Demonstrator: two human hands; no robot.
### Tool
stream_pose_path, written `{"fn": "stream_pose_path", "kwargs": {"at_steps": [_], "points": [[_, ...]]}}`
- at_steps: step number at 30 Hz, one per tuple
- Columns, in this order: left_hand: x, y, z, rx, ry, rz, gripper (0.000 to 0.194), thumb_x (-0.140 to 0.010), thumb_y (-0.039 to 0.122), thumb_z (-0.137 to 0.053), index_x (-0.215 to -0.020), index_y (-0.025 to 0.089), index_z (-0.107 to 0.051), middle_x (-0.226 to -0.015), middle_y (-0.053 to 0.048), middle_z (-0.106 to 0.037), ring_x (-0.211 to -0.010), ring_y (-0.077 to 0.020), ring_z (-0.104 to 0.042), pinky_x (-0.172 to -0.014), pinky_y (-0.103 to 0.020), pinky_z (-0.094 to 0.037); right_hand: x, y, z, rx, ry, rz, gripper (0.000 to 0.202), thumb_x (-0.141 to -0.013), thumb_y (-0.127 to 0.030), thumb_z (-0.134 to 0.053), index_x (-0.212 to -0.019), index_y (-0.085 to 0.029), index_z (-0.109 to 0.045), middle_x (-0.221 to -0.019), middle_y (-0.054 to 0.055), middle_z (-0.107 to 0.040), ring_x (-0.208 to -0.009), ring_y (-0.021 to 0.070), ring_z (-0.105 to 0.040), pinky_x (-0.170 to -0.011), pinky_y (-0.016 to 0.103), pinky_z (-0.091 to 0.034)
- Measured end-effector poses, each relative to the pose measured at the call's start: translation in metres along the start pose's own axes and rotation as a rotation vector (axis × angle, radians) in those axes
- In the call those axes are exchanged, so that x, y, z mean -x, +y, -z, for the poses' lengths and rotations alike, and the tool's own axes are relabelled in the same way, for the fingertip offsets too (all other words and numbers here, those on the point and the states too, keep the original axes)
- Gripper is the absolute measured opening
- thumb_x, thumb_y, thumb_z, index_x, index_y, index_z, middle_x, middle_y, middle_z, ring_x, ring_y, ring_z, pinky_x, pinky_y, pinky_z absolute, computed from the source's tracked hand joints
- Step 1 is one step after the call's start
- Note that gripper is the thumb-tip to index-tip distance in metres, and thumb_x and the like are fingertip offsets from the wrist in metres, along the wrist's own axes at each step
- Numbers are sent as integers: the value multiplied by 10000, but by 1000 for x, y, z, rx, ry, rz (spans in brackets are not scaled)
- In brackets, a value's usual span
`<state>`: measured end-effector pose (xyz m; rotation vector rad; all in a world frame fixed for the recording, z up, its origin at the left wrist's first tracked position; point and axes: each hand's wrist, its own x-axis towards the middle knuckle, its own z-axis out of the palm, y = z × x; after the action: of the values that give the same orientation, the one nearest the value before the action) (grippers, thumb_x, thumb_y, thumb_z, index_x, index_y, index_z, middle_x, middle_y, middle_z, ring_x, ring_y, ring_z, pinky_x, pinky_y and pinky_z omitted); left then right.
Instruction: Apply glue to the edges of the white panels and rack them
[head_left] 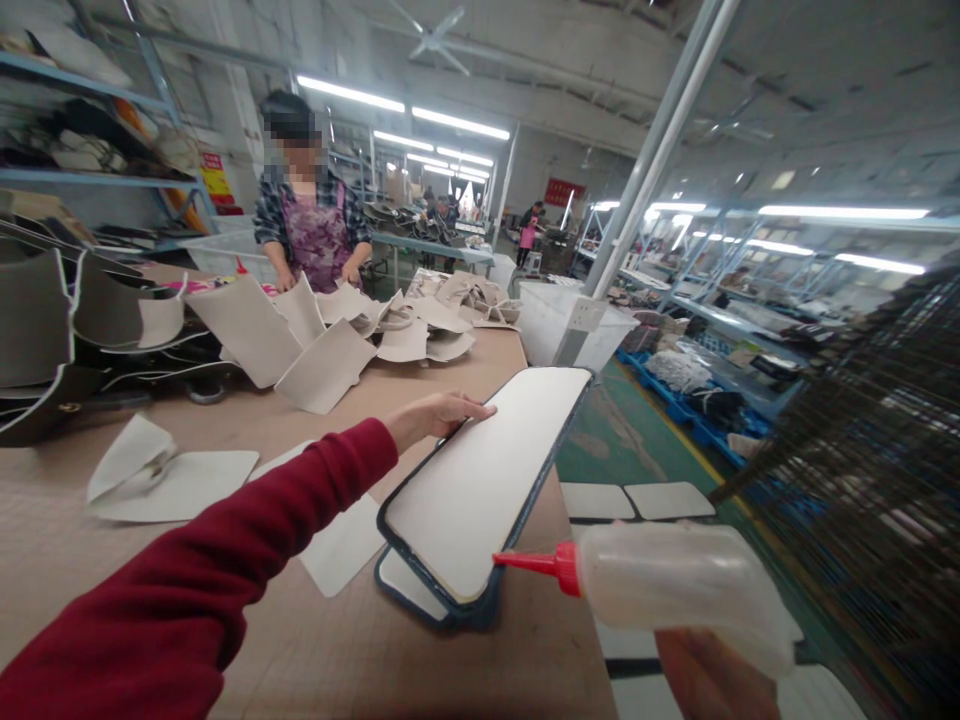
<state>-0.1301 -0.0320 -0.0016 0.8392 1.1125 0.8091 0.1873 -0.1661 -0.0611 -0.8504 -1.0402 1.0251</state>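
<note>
My left hand (439,415) grips the far left edge of a white panel with a dark blue rim (480,480), its thumb lying on the white face. The panel is tilted above the table. Beneath its near end lies a second dark-rimmed panel (409,585), mostly covered. In my right hand (712,670) is a translucent squeeze bottle (675,585) with a red nozzle, held sideways. The red tip meets or nearly meets the panel's near right edge; I cannot tell whether it touches. Much of the right hand is hidden behind the bottle.
Pale cut pieces (322,365) are heaped across the brown table (480,360). A folded white piece (172,470) lies at left. Opposite stands a co-worker (315,210). A white bin (536,315) and metal post (637,150) are beyond the table's right edge. More panels (667,500) lie below right.
</note>
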Motion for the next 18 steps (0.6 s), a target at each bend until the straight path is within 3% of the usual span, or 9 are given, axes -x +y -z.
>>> {"fn": "stream_pose_path", "kwargs": {"at_steps": [3, 6, 10, 12, 15, 18], "points": [[-1, 2, 1, 6, 33, -8, 315, -508, 235, -906, -675, 81, -688, -635, -72, -711, -571, -161, -634, -612, -279, -508, 6, -17, -18, -37, -27, -137, 679, -632, -332, -814, -1259, -325, -552, -1080, 57, -694, -962, 337, -664, -776, 499, -575], [-2, 4, 2, 9, 79, -7, 307, -519, 226, -902, -680, 91, -678, -633, -66, -708, -580, -166, -640, -612, -282, -517, 13, -20, -22, -22, 21, -170, 709, -615, -317, -824, -1269, -291, -550, -1121, 68, -686, -929, 306, -677, -759, 432, -579], [-5, 7, 3, 5, 145, -21, 291, -539, 211, -889, -693, 113, -663, -640, -57, -710, -582, -173, -647, -605, -287, -528, 11, -7, -12, -13, 136, -156, 457, -604, -329, -820, -1036, -281, -678, -948, 27, -730, -770, 217, -687, -699, 321, -570], [-6, 8, 4, 3, 186, -45, 309, -521, 215, -894, -690, 115, -657, -645, -59, -711, -581, -179, -649, -599, -291, -532, 0, -6, -12, -73, 180, -106, 375, -619, -396, -793, -961, -276, -697, -882, 27, -733, -699, 213, -675, -633, 328, -570], [-5, 5, 5, -23, 217, -96, 376, -457, 263, -915, -689, 115, -659, -658, -71, -715, -598, -198, -656, -588, -301, -535, -25, -18, -21, -198, 207, -46, 470, -647, -460, -743, -1070, -269, -668, -998, 48, -718, -860, 268, -674, -709, 420, -577], [0, 0, 5, -69, 187, -145, 472, -390, 350, -923, -718, 115, -678, -686, -77, -724, -625, -214, -663, -583, -304, -532, -49, -35, -32, -249, 253, 75, 521, -619, -349, -767, -1120, -274, -647, -1110, 42, -683, -1072, 286, -606, -877, 486, -526]]}}
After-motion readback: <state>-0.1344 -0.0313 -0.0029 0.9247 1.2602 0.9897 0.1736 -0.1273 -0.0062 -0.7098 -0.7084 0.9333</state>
